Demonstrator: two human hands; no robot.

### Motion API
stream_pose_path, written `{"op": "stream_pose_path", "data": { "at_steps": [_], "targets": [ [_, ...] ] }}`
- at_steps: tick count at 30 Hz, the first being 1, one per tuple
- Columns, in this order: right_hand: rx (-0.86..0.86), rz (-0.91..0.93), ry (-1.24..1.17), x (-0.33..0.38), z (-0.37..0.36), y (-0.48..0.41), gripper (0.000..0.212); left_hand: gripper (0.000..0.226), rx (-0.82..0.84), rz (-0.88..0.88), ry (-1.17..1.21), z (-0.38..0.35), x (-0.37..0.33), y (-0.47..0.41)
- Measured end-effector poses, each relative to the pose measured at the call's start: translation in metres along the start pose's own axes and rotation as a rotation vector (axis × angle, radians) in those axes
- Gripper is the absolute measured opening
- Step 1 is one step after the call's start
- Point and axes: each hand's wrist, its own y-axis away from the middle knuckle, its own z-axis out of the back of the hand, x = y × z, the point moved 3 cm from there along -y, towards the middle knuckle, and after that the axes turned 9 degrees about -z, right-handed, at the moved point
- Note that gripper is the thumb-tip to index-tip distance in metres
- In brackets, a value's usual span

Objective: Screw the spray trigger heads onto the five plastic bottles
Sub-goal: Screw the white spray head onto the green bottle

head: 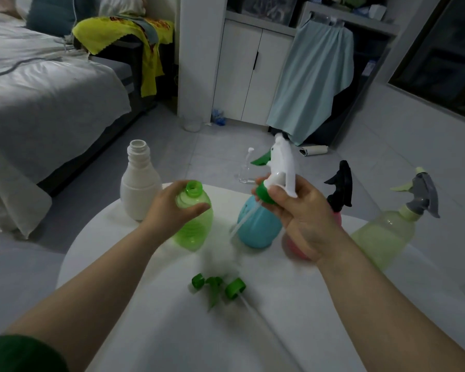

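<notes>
My left hand grips the neck of an open green bottle and tilts it off the white round table. My right hand holds a white spray trigger head with a green collar and green nozzle by its collar, its dip tube hanging down in front of a blue bottle. An uncapped white bottle stands at the far left. A pink bottle carries a black trigger head. A pale yellow-green bottle carries a grey trigger head.
A green trigger head with a dip tube lies loose on the table near me. A bed stands at left, a white cabinet and hanging cloth behind. A small clear bottle sits on the floor.
</notes>
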Motion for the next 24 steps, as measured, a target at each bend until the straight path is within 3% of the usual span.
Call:
{"op": "stream_pose_path", "data": {
  "at_steps": [11,17,24],
  "targets": [
    [0.069,0.169,-0.129,0.041,-0.034,0.011,0.018,0.055,0.029,-0.064,0.097,0.02,-0.013,0.072],
    [0.062,0.192,0.093,0.037,-0.049,0.009,0.015,0.058,0.066,-0.082,0.105,0.02,-0.013,0.074],
    [0.204,-0.029,0.391,-0.007,-0.067,-0.002,0.02,0.065,0.027,-0.036,0.128,0.02,-0.009,0.076]
  ]
}}
